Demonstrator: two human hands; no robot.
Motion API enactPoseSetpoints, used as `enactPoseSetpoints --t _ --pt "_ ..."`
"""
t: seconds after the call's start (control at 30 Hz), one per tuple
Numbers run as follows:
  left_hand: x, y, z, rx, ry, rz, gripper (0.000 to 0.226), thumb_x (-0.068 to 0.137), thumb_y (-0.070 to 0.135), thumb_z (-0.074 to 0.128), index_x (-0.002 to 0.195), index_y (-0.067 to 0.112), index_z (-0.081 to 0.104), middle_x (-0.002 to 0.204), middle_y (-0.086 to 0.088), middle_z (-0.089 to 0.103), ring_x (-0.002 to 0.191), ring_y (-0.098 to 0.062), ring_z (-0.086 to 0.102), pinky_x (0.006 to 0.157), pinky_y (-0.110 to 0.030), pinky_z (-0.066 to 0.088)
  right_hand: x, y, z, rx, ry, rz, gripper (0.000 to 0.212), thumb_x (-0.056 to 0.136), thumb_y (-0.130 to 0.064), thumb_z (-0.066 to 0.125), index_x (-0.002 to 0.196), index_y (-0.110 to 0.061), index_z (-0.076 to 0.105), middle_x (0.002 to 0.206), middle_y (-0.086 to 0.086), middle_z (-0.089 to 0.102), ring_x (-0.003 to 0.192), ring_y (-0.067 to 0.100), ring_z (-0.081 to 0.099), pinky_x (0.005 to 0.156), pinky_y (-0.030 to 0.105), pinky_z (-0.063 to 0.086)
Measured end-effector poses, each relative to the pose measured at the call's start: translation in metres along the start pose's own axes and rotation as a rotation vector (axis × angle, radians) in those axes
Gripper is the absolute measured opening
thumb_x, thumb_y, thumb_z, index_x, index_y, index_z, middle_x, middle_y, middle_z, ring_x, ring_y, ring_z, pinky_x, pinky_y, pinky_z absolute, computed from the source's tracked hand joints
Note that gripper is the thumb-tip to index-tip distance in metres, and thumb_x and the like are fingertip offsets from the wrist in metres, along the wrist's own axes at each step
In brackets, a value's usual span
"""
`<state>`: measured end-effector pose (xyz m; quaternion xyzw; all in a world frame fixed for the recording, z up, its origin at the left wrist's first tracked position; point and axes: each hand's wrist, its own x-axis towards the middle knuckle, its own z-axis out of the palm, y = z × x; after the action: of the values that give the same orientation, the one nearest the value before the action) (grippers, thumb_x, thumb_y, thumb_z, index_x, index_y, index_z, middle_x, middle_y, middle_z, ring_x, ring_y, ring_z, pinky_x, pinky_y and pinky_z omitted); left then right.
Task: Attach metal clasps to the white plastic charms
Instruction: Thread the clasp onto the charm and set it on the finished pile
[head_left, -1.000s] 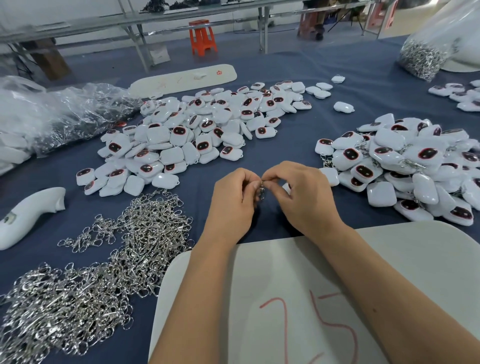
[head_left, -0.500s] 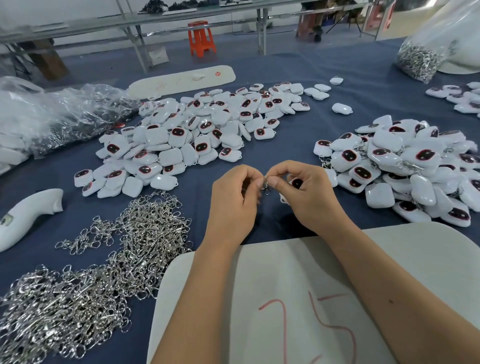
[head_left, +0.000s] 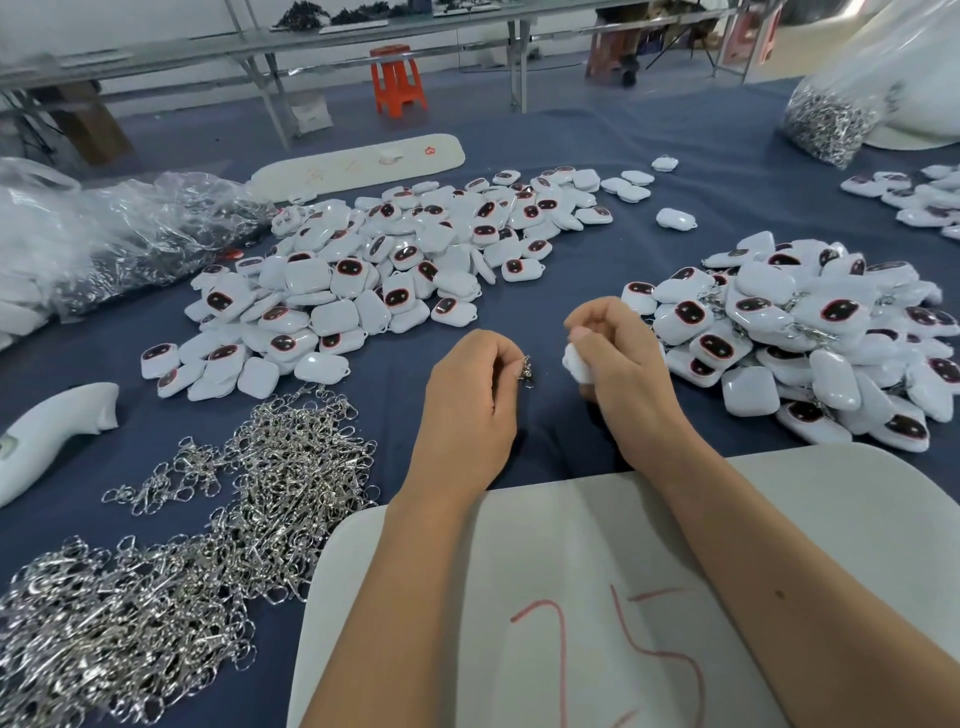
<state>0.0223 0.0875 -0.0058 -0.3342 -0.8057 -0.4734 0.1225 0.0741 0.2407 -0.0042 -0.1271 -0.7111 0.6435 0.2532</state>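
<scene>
Left hand (head_left: 470, 400) was curled, pinching a small metal clasp (head_left: 527, 371) at its fingertips, clasp dangling just above the blue tabletop (head_left: 545, 260). Right hand (head_left: 618, 358) was clenched round a white plastic charm (head_left: 575, 362), only a bit of it showing below the thumb. Hands sat apart, a gap between clasp and charm. Loose clasp heap (head_left: 171, 561) lay to the left, near the left forearm. Pile of charms without clasps (head_left: 363, 275) sat behind the left hand; another charm pile (head_left: 810, 332), some with chains visible, sat just beside the right hand. Both forearms rested over a white board (head_left: 582, 545) with red "25" scrawled on it. Clear bag (head_left: 119, 234) lay far left.
</scene>
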Motion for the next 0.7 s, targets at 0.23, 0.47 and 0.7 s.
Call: enactPoseSetpoints --t 0.23,0.47,0.7 --pt "-0.0005 0.0044 0.0047 0.038 -0.081 0.054 0.014 0.096 0.002 0.055 0.087 0.013 0.058 0.083 0.007 0.058 0.077 -0.012 0.053 0.068 -0.024 0.043 0.0008 0.0016 -0.0040 0.070 0.015 0.088 0.006 0.093 -0.014 0.073 0.097 -0.019 0.072 0.071 -0.004 0.064 0.057 0.010 0.055 0.050 0.021 0.044" --pt "-0.0028 0.0046 0.0066 -0.014 -0.122 0.014 0.015 0.091 0.004 0.060 0.085 0.018 0.057 0.084 0.009 0.059 0.077 -0.016 0.057 0.067 -0.032 0.048 0.0005 0.0026 -0.0016 -0.099 0.067 -0.002 0.012 0.091 -0.008 0.071 0.091 -0.018 0.077 0.060 -0.021 0.063 0.052 -0.002 0.052 0.053 0.008 0.040" --pt "-0.0037 0.0053 0.0064 0.004 -0.123 -0.018 0.013 0.090 0.006 0.061 0.085 0.017 0.059 0.081 0.009 0.059 0.074 -0.015 0.056 0.066 -0.033 0.047 -0.0014 -0.0007 -0.0026 -0.118 0.046 -0.022 0.011 0.090 -0.002 0.070 0.091 -0.010 0.077 0.055 -0.024 0.058 0.048 -0.002 0.051 0.051 0.006 0.038"
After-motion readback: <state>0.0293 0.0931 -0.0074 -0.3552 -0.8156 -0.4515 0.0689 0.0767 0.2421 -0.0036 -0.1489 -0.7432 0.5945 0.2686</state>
